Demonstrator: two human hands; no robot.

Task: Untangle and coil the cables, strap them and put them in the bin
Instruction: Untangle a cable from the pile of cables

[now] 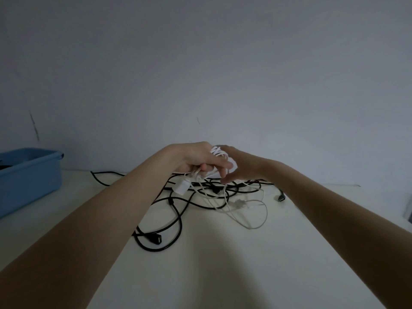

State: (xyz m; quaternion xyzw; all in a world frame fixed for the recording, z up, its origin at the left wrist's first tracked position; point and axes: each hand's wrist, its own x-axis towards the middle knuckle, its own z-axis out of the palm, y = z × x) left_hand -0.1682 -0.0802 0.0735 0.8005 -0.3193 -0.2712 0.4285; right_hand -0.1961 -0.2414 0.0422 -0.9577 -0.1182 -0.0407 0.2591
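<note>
the blue bin (pixel 29 181) is cut off by the left edge; the white cable (pixel 217 150) is partly hidden between both hands.

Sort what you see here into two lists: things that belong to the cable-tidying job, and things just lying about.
Part of the job:
white cable, being wound between the left hand and right hand
black cables, tangled on the table
blue bin, at the far left

Just there:
bare wall behind the table; nothing else idle shows.

The tabletop (pixel 256 264) is left bare nearside, while passage ahead is blocked by tangled black cables (pixel 178 210) and the wall (pixel 223 74).
</note>
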